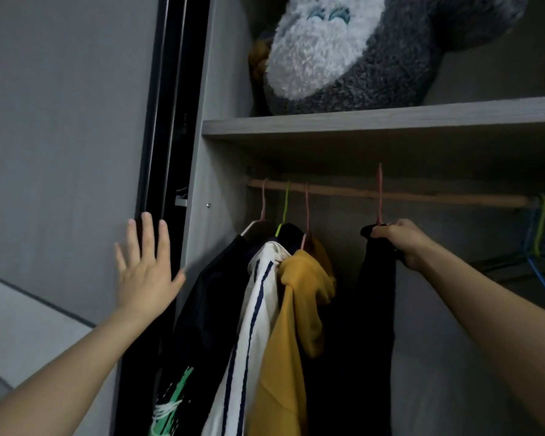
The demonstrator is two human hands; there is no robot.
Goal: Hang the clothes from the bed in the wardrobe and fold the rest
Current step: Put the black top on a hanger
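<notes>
My right hand [400, 242] grips the top of a black garment [376, 309] on a pink hanger [380, 196], whose hook reaches up past the wooden rail [422, 196]; whether the hook rests on the rail I cannot tell. Left of it hang three clothes on the rail: a black top with a green print [202, 325], a white jacket with navy stripes [255, 309] and a yellow hoodie [293, 325]. My left hand [145, 265] is open with spread fingers against the edge of the wardrobe door [76, 152].
A shelf [375, 121] above the rail carries a large grey and white plush toy [343, 48]. Empty blue and green hangers [541, 234] hang at the rail's right end. The wardrobe's side panel [202, 215] stands just left of the clothes.
</notes>
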